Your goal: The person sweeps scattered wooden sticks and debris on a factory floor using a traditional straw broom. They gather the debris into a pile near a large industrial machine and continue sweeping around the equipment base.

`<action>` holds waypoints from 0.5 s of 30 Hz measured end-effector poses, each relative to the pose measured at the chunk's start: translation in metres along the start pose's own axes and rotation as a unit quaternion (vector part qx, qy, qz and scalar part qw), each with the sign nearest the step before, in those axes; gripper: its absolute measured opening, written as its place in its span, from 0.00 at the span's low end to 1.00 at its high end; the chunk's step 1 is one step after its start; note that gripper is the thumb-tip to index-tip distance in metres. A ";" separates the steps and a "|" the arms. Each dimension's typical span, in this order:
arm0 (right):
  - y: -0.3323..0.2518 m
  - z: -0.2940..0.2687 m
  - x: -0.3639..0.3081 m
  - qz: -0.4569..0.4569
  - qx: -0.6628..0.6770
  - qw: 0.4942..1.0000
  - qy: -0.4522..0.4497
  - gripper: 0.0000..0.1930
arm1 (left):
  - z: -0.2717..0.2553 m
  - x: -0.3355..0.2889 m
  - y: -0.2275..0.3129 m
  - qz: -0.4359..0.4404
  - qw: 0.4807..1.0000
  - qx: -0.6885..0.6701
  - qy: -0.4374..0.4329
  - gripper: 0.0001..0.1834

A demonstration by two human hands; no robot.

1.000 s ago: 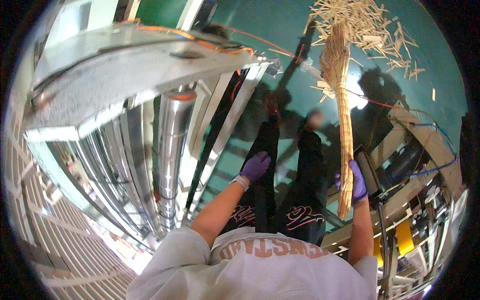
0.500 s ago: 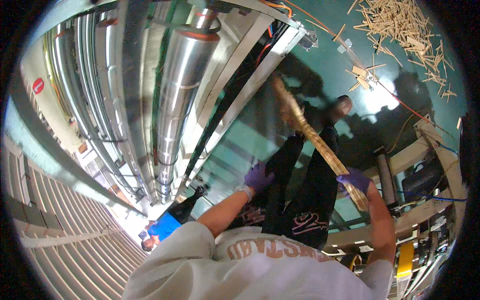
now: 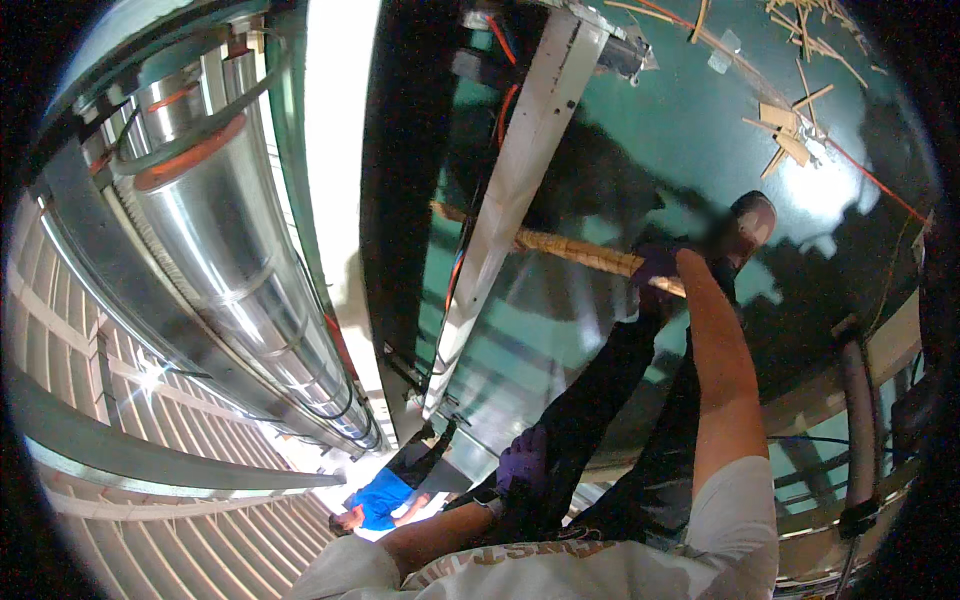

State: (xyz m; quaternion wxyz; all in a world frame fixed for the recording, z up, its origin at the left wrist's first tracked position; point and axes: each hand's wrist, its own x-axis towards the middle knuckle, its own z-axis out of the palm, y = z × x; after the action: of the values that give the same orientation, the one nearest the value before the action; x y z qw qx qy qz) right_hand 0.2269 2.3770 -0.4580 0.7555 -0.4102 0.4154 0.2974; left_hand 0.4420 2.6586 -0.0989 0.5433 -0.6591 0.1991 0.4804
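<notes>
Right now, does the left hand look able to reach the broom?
Probably yes, with some leaning. The left hand rests on a leg, and the broom shows uncovered beside the right hand gripping it; the beam hides only a farther stretch.

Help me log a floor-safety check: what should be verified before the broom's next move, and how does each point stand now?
1. Right hand gripping the broom: ok, closed around it near its end.
2. Left hand away from the roller: ok, it is at the dark trousers.
3. Bristles in plain sight: not ok, the pale beam crosses over the broom and they cannot be made out.
4. Floor free of wood scraps: not ok, some lie scattered.
5. Floor free of cables: not ok, a thin red cable crosses it.
6. Roller stopped: cannot tell.
</notes>
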 end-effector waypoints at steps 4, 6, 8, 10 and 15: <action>0.035 0.025 -0.001 0.001 0.009 0.998 0.060 0.26 | -0.007 -0.019 0.006 0.061 0.995 0.015 0.072 0.42; 0.071 0.066 -0.014 0.007 0.015 0.997 0.077 0.26 | -0.032 -0.045 0.023 0.142 0.975 0.055 0.161 0.43; 0.100 0.097 -0.042 0.012 0.030 0.996 0.087 0.26 | -0.031 -0.043 0.019 0.183 0.966 0.057 0.172 0.45; 0.140 0.118 -0.078 0.024 0.064 0.993 0.100 0.26 | -0.036 -0.046 0.020 0.211 0.960 0.059 0.176 0.46; 0.208 0.178 -0.180 -0.024 0.306 0.944 0.125 0.19 | -0.053 -0.060 0.027 0.226 0.953 0.068 0.193 0.44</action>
State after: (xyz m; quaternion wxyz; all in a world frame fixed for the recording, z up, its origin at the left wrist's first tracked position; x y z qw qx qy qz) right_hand 0.0444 2.6130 -0.3218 0.7935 -0.2033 0.5673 0.0845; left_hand 0.4156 2.5862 -0.0652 0.4157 -0.6382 0.4759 0.4397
